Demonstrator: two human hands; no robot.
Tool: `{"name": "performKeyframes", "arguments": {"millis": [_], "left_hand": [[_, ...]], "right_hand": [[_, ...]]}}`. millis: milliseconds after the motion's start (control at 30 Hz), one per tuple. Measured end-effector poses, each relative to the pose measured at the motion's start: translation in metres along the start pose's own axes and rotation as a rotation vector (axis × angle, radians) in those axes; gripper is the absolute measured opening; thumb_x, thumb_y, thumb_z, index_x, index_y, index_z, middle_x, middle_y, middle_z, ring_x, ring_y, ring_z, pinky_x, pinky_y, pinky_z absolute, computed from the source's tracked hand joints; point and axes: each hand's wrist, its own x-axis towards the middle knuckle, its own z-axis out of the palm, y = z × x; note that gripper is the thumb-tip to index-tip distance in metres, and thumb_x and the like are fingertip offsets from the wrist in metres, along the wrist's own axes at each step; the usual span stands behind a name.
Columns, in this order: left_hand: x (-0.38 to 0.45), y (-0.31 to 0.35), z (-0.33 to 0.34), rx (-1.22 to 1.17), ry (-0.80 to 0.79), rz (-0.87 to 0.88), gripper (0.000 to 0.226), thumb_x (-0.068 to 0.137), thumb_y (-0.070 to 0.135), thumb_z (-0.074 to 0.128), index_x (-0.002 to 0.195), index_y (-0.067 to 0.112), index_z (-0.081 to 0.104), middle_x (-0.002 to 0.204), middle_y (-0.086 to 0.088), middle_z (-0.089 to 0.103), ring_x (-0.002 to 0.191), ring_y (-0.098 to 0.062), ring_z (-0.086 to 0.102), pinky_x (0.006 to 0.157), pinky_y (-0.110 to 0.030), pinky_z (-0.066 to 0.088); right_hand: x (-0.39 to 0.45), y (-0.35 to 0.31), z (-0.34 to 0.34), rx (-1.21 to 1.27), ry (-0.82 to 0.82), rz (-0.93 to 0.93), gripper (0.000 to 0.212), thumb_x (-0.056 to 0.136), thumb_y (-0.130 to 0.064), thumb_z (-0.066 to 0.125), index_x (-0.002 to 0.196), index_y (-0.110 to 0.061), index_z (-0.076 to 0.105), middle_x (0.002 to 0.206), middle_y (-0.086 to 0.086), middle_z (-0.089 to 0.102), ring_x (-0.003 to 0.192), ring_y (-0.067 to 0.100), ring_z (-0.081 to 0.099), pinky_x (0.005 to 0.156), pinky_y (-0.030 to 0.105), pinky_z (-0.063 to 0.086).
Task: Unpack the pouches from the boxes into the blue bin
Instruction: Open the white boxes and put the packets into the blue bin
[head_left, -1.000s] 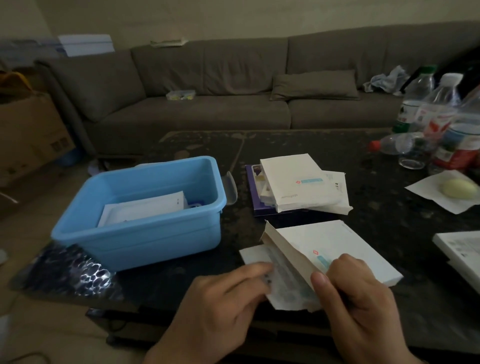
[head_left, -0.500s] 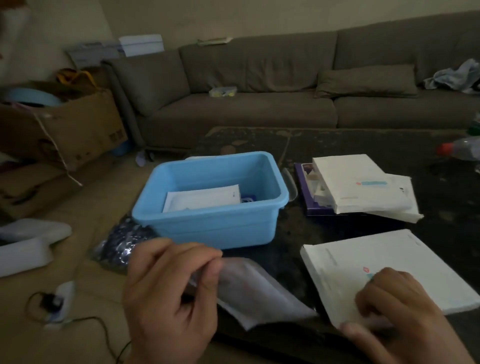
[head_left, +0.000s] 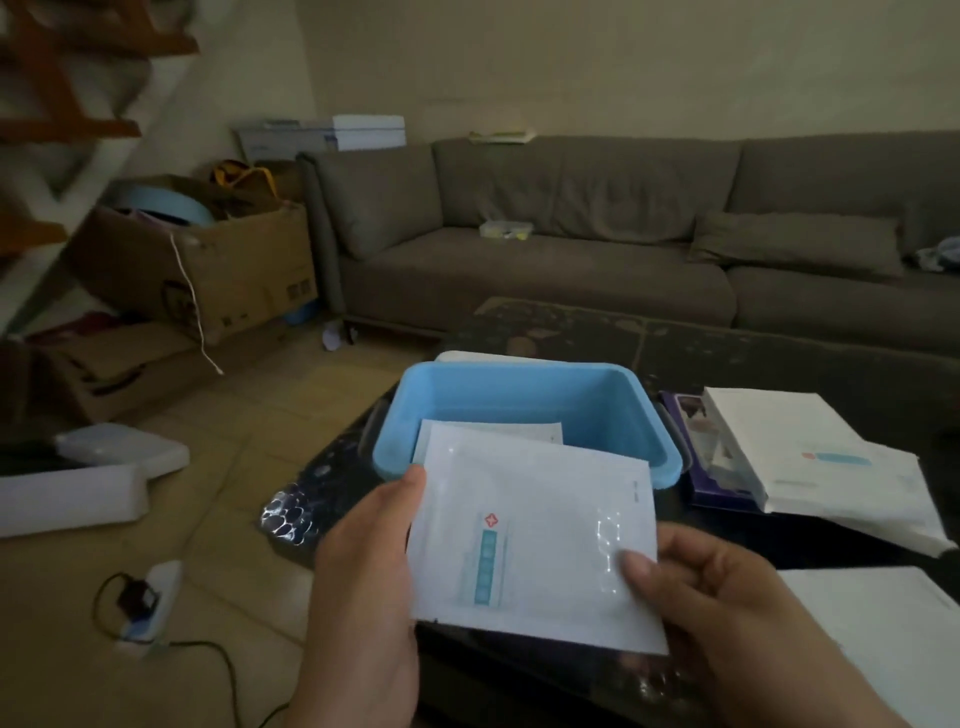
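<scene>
white pouch (head_left: 535, 535): flat, held over near rim | blue bin (head_left: 524, 384): 1 pouch inside | boxes (head_left: 779, 441): right of bin

A grey sofa (head_left: 571, 249) with a cushion (head_left: 795, 244) stands behind the dark worktop (head_left: 779, 353). A cardboard box (head_left: 208, 265) and a power strip (head_left: 156, 597) sit on the floor.

Bin (head_left: 644, 410) open from above, floor partly covered by a pouch (head_left: 540, 430), right side flanked by stacked boxes (head_left: 779, 441), left rim unobstructed.

Dark speckled table (head_left: 779, 348), blue bin (head_left: 524, 395) on it; white boxes (head_left: 779, 441) beside; purple box (head_left: 680, 415) beneath
</scene>
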Motion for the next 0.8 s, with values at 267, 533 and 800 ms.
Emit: {"name": "performKeyframes", "arguments": {"millis": [267,533,800], "left_hand": [[0.015,0.002,-0.011,0.172,0.104,0.269,0.021,0.094,0.041,0.055,0.084,0.025,0.064,0.066,0.008,0.073,0.056,-0.006,0.07,0.04,-0.019,0.047],[0.019,0.009,-0.016,0.094,-0.022,0.091,0.041,0.077,0.061,0.049,0.076,0.027,0.072,0.071,0.005,0.075,0.062,-0.012,0.074,0.054,-0.03,0.053],[0.024,0.012,-0.023,-0.188,-0.113,-0.254,0.03,0.092,0.043,0.058,0.081,0.017,0.067,0.062,-0.004,0.071,0.056,-0.015,0.068,0.057,-0.034,0.054]], "right_hand": [[0.016,-0.025,0.011,-0.09,0.004,0.007,0.02,0.084,-0.018,0.063,0.101,-0.014,0.071,0.089,0.009,0.077,0.079,0.022,0.075,0.054,0.025,0.057],[0.031,-0.053,0.022,-0.211,0.007,0.003,0.03,0.072,-0.033,0.062,0.098,-0.022,0.074,0.096,0.001,0.076,0.09,0.022,0.074,0.084,0.04,0.057],[0.032,-0.067,0.032,-0.254,0.033,-0.014,0.017,0.084,-0.023,0.06,0.088,-0.017,0.076,0.087,0.006,0.076,0.081,0.025,0.074,0.072,0.036,0.056]]}}
